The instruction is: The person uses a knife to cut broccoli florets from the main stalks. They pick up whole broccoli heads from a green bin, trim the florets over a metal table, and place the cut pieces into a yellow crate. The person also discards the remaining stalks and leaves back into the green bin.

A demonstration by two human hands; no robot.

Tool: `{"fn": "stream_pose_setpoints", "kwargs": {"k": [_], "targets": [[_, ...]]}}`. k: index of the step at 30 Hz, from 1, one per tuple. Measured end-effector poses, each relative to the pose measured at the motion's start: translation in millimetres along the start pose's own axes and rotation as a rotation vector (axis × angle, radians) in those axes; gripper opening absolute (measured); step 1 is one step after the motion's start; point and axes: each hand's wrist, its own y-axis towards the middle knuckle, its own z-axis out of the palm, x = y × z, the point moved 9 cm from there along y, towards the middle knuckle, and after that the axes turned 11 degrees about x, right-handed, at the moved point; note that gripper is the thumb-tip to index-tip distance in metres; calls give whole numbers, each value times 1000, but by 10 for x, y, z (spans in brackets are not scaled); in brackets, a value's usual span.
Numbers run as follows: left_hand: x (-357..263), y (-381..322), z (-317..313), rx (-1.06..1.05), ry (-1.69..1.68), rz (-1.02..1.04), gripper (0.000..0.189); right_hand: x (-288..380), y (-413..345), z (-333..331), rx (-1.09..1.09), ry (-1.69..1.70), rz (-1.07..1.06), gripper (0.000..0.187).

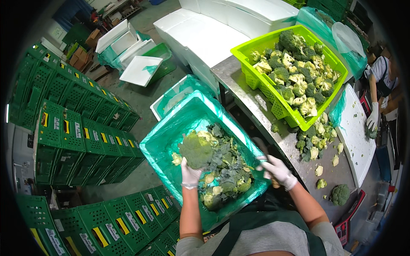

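Observation:
My gloved left hand [190,175] holds a large broccoli head [196,150] over a box lined with green plastic film [163,140]. Broccoli leaves and trimmed pieces [229,172] lie inside the box. At the box's right edge, my gloved right hand [277,171] is closed around the handle of a knife [264,153], whose blade is blurred. A lime-green plastic crate [258,84] heaped with broccoli florets [296,72] stands on the metal table, up and right of my right hand.
The metal table [285,140] carries loose florets [315,137], a broccoli head [340,194] and a white foam lid [355,137]. A co-worker's gloved hand [373,116] is at far right. Stacked green crates [93,128] stand left; white foam boxes [205,35] stand ahead.

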Motion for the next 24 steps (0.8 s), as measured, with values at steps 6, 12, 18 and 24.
{"fn": "stream_pose_setpoints", "kwargs": {"k": [6,12,18,24], "targets": [[-76,-761,613,238,435,150,97,54,756,1120,445,146,16,52],[227,-1095,462,179,108,-229,93,145,692,1276,399,-635,-322,62],[353,-1164,295,-49,161,-180,61,159,643,1292,484,-860,-398,60],[116,-1154,135,-343,445,30,54,403,409,1503,224,-1605,-549,26]]}}
